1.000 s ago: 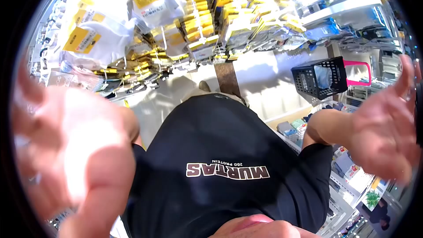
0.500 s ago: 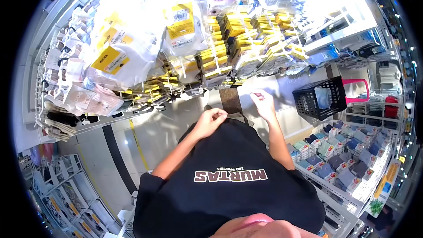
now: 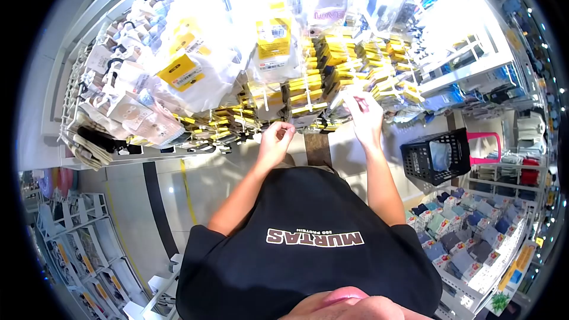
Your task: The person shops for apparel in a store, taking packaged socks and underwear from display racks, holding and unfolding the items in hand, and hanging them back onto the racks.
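Observation:
My left hand [image 3: 276,143] is raised in front of my waist, just below the hanging packs, its fingers curled in and nothing visible in them. Higher and to the right, my right hand [image 3: 365,115] reaches up to the lower edge of the yellow-labelled packs [image 3: 338,74]. Its fingers are pressed together at a pale edge, and what they hold is too bright to make out. Larger white packs with a yellow label [image 3: 274,38] hang above my left hand. Further left hangs another white pack with a yellow tag [image 3: 181,73].
A black basket [image 3: 435,157] with a pink handle [image 3: 486,147] and a light blue item inside stands at the right. Below it is a display of folded goods [image 3: 462,231]. White shelving [image 3: 89,261] stands at the lower left, beside the tiled floor [image 3: 127,192].
Both hands were spread wide at the sides, then came together before my waist. Since then my right hand has risen to the packs and my left hand has moved up slightly.

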### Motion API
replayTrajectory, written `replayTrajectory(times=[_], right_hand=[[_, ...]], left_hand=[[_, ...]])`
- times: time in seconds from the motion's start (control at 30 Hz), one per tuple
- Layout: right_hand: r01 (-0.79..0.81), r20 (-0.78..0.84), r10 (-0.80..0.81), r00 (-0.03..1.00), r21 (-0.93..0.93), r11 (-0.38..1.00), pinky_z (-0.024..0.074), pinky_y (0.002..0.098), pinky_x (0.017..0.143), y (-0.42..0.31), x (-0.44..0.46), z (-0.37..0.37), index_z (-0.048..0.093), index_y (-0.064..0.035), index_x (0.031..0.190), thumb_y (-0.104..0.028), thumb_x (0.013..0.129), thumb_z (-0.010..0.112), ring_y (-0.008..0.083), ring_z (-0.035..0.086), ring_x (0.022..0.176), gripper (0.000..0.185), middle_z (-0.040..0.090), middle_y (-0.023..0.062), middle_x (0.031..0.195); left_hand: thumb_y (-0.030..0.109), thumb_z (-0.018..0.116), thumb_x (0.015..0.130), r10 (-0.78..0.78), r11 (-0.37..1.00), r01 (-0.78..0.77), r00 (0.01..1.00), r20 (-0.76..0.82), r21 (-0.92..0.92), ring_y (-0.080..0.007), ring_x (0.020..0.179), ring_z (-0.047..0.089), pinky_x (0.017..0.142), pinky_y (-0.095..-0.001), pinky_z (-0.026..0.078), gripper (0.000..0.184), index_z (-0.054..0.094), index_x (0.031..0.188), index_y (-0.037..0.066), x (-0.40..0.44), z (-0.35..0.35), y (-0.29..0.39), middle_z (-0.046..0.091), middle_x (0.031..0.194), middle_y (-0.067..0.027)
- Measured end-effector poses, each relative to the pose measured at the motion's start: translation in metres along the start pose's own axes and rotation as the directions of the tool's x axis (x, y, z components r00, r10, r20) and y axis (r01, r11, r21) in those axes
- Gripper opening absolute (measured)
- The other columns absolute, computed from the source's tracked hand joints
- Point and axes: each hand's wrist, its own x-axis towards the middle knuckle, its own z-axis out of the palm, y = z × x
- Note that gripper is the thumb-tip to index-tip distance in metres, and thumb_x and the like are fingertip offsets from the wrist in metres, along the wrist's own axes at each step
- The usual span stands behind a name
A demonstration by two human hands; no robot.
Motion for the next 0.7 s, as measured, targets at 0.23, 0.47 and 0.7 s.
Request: replayTrajectory(times=[0.23,0.47,0.7], right_hand=[[0.356,0.189,-0.342,0.921,-0.046,0.933,0.0479,0.0317,0.087,-0.063,0.037,0.096,0.052,-0.0024,0.119,-0.010,0.074,0.083,0.0155,0.058,0.100,0.055,0.061,0.0091,0.108],[0.138,0.415,-0.184,0.891,0.139,0.981,0.0500,0.0249,0.079,-0.064,0.034,0.118,0.060,0.0018,0.107,-0.002,0.083,0.072,0.0103,0.062,0.085,0.027,0.066,0.0044,0.094],[0.165,0.446,-0.215,0.869,0.147,0.975,0.0487,0.0248,0.078,-0.085,0.022,0.099,0.061,0.0032,0.104,0.000,0.089,0.065,0.0093,0.061,0.086,0.016,0.067,0.0047,0.095]], left_hand=[[0.015,0.064,0.093,0.026,0.995,-0.027,1.000,-0.014,-0.098,-0.0032,0.064,0.048,0.058,-0.0209,0.040,0.015,0.063,0.096,0.001,-0.010,-0.001,0.008,0.059,0.073,0.0026],[0.014,0.063,0.094,0.029,0.988,-0.054,0.985,-0.172,-0.144,-0.0036,0.068,0.050,0.063,-0.0210,0.043,0.013,0.064,0.097,0.001,-0.025,-0.012,0.012,0.060,0.076,0.0025],[0.012,0.063,0.094,-0.030,0.971,-0.023,0.975,-0.219,-0.238,-0.0044,0.073,0.056,0.070,-0.0207,0.047,0.013,0.066,0.097,0.000,-0.032,-0.024,0.012,0.063,0.082,0.0016]])
